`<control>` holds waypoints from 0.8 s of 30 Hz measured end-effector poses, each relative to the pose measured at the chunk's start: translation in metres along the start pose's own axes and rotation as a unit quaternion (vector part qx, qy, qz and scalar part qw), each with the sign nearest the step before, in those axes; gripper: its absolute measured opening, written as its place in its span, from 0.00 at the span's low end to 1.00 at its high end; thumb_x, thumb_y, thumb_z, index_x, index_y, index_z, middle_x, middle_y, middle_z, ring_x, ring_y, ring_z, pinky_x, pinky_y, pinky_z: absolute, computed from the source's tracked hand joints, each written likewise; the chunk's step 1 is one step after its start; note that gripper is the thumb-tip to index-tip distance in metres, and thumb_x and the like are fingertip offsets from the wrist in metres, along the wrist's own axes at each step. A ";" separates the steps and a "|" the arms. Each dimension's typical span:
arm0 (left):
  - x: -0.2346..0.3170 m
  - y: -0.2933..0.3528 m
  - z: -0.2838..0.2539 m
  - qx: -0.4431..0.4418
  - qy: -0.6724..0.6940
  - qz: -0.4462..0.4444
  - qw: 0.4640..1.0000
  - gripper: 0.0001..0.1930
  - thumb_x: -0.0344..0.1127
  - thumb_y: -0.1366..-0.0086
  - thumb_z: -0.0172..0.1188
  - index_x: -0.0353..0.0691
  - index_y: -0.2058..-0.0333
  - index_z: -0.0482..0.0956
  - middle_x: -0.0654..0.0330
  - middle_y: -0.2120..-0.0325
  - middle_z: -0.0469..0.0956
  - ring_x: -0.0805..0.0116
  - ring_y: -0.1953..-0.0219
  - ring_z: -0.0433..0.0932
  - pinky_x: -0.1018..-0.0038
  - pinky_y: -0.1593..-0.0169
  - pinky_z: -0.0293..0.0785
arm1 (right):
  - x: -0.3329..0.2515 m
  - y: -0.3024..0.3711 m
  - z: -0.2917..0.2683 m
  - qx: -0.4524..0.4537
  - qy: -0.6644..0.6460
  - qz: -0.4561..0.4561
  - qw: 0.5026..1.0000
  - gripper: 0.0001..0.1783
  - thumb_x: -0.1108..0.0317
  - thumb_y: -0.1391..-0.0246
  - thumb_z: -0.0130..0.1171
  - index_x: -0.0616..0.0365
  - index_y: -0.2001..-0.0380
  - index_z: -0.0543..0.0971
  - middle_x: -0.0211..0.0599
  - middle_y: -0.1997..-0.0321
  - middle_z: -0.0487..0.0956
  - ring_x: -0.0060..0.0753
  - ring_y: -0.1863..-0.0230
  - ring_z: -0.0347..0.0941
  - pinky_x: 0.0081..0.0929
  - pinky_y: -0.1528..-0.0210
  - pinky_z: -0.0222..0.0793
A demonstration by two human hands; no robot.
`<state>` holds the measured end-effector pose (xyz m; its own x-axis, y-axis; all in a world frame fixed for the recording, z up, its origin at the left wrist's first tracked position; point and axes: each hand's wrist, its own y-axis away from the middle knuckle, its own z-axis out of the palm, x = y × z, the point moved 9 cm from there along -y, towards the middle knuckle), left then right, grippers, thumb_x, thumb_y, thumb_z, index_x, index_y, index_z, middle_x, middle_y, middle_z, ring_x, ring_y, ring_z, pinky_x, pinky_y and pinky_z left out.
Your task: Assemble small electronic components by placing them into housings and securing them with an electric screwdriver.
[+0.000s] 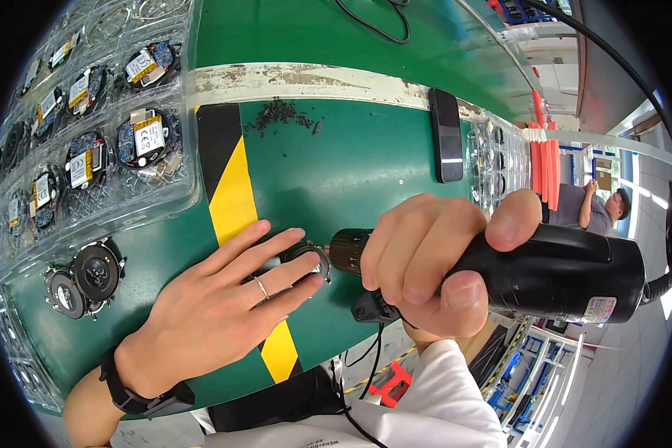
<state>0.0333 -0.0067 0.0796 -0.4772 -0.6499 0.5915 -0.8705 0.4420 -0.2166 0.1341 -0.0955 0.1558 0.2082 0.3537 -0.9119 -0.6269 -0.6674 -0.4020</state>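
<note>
Left hand (213, 306) palm down, fingers (284, 275) stretched out and slightly spread, left forearm (93, 411) at lower left, right hand (425, 250) curled into a grip, right arm (452, 388) below it.

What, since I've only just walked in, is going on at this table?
The person's right hand grips a black power driver, its nose at the edge of a small round device. The left hand lies over that device on the green table. Two round parts lie farther left, near a clear tray; tiny dark pieces are scattered beyond.
</note>
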 end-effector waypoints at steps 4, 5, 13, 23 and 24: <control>0.000 0.001 0.001 0.004 0.001 0.003 1.000 0.28 0.34 0.48 0.70 0.52 0.45 0.82 0.68 0.40 0.74 0.60 0.34 0.69 0.57 0.28 0.64 | -0.001 0.001 -0.001 0.001 -0.001 -0.002 1.000 0.21 0.67 0.35 0.55 0.48 0.46 0.58 0.30 0.82 0.72 0.29 0.87 0.67 0.30 0.83 0.72; 0.000 0.001 0.001 0.006 0.000 0.004 1.000 0.28 0.34 0.48 0.69 0.52 0.45 0.82 0.69 0.40 0.74 0.60 0.34 0.69 0.57 0.29 0.65 | -0.001 0.002 -0.001 0.002 -0.003 -0.005 1.000 0.21 0.68 0.36 0.55 0.49 0.45 0.58 0.30 0.81 0.72 0.29 0.87 0.67 0.30 0.83 0.72; 0.000 0.002 0.002 0.017 -0.021 0.015 1.000 0.28 0.33 0.49 0.67 0.53 0.45 0.82 0.71 0.40 0.74 0.60 0.34 0.70 0.58 0.29 0.64 | -0.001 0.000 -0.004 0.015 0.001 -0.026 1.000 0.21 0.69 0.37 0.54 0.51 0.44 0.60 0.32 0.80 0.73 0.29 0.87 0.67 0.30 0.85 0.71; 0.002 0.004 0.005 0.011 -0.050 0.018 0.999 0.25 0.33 0.47 0.64 0.52 0.47 0.83 0.71 0.38 0.74 0.62 0.33 0.69 0.58 0.28 0.63 | -0.005 0.000 0.000 -0.037 -0.007 -0.063 0.997 0.21 0.70 0.38 0.54 0.52 0.46 0.60 0.32 0.80 0.73 0.28 0.88 0.68 0.27 0.86 0.71; 0.003 0.005 0.005 0.011 -0.049 0.018 0.999 0.25 0.33 0.47 0.64 0.52 0.47 0.83 0.71 0.38 0.74 0.62 0.33 0.69 0.58 0.28 0.63 | -0.005 0.000 0.001 -0.037 -0.009 -0.064 0.997 0.20 0.70 0.38 0.54 0.53 0.46 0.60 0.32 0.81 0.73 0.27 0.88 0.68 0.27 0.86 0.71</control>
<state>0.0273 -0.0095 0.0762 -0.5168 -0.6923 0.5037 -0.8545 0.4532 -0.2539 0.1323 -0.0968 0.1600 0.2693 0.4497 -0.8516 -0.5384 -0.6629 -0.5203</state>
